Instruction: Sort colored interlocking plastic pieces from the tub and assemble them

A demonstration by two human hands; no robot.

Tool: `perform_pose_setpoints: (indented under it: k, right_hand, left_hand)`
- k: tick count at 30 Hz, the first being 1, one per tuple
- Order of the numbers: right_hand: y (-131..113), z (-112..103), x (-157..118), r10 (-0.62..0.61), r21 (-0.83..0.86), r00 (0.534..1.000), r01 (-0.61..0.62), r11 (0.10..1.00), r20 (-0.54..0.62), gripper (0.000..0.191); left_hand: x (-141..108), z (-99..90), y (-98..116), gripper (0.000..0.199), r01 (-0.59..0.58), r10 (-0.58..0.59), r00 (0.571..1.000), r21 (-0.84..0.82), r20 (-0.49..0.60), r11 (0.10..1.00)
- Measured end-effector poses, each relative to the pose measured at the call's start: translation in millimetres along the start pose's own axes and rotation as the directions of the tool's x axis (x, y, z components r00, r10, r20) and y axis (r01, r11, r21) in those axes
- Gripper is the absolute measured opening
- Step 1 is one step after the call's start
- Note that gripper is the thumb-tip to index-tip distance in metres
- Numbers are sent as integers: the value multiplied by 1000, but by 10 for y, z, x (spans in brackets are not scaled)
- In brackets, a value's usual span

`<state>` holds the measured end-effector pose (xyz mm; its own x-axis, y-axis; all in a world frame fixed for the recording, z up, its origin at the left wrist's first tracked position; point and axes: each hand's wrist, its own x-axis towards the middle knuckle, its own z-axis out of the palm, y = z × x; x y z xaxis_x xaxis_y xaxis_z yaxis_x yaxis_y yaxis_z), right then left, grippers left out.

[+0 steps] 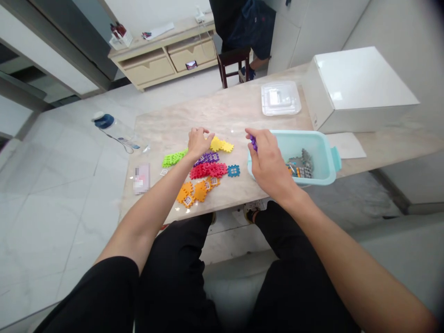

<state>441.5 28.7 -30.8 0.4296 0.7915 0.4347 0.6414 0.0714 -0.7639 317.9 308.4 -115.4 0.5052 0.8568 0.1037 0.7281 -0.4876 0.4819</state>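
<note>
My right hand point(269, 159) is closed around a purple interlocking plastic tile point(254, 143) beside the left end of a pale teal bin point(326, 173). Grey and orange pieces point(303, 166) lie inside that bin. My left hand point(199, 141) hovers over the rows of tiles, its thumb and fingers apart, with nothing visible in it. Around it are yellow tiles point(222, 145), green tiles point(173, 159) and purple tiles point(210, 158), partly covered by my hand and forearm. Nearer me lie red tiles point(208, 170), a blue tile point(233, 170) and orange tiles point(200, 190).
A clear plastic lid or box point(280, 98) and a large white box point(367, 83) stand at the back right. A water bottle point(120, 132) and a pink card or packet point(142, 178) are at the left. Beyond the table a person point(243, 27) is near a stool point(233, 58).
</note>
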Motion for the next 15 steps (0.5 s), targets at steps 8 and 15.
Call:
perform_pose_setpoints:
  k: [8,15]
  right_hand:
    - [-132,487,54,208,526,956,-287,800,205,27]
    - [-342,726,42,391,540,849,-527,656,355,25]
  left_hand:
    - [-714,-1144,229,18,-22,69,990,-349,121,937]
    - [-1738,-1796,265,24,47,-43,999,-530,19,847]
